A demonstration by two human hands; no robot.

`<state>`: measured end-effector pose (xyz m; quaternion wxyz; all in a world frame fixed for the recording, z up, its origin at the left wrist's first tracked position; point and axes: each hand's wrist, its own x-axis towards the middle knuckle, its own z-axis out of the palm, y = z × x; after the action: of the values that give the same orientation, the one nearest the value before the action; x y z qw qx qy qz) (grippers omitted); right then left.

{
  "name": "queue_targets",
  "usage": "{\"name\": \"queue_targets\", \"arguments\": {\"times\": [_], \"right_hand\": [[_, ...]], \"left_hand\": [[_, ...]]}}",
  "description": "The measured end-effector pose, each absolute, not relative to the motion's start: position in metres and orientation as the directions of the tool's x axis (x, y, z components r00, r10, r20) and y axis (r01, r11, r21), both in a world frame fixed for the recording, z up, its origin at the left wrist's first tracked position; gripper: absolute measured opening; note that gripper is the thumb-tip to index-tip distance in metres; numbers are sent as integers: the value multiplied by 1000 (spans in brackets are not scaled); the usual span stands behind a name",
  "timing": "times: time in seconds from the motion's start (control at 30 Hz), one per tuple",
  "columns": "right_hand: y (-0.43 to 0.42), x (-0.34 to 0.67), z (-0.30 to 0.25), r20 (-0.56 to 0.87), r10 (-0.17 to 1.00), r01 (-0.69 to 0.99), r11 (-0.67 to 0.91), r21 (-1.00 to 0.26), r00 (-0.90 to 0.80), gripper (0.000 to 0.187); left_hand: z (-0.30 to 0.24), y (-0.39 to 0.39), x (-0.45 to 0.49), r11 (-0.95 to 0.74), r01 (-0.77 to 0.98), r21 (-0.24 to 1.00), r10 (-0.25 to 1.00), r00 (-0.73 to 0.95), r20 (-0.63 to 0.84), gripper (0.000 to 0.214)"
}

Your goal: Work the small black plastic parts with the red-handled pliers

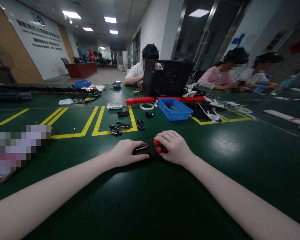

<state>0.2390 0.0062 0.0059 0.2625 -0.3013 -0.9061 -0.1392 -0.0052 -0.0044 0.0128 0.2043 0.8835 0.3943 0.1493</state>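
Observation:
Both my hands rest on the green table [150, 200] in front of me, close together. My left hand [126, 152] is closed around a small black part [141, 150]. My right hand [173, 146] grips a tool with red handles [158, 147], and the tool's tip meets the black part. Just beyond my hands, several more small black parts [118, 127] lie by the yellow floor-tape lines [100, 121] on the table.
A blue bin [175, 109], a roll of white tape [147, 106], red strips [140, 99] and a black computer case [167, 78] sit farther back. Three people sit across the table. A blurred object [15, 150] lies at the left edge.

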Motion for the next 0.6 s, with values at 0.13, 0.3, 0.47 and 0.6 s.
{"name": "queue_targets", "arguments": {"times": [0.13, 0.3, 0.47, 0.6], "right_hand": [[7, 240, 6, 577, 490, 635, 769, 65, -653, 32], [8, 243, 7, 597, 520, 670, 742, 40, -611, 31], [12, 249, 10, 598, 523, 680, 731, 51, -607, 30], [14, 253, 13, 577, 501, 658, 748, 85, -645, 31]], "left_hand": [[13, -5, -5, -612, 628, 481, 753, 649, 111, 41], [11, -5, -6, -625, 629, 462, 749, 650, 128, 46], [9, -4, -7, -646, 600, 472, 732, 662, 160, 53], [9, -6, -7, -665, 565, 488, 711, 679, 182, 54]]}}
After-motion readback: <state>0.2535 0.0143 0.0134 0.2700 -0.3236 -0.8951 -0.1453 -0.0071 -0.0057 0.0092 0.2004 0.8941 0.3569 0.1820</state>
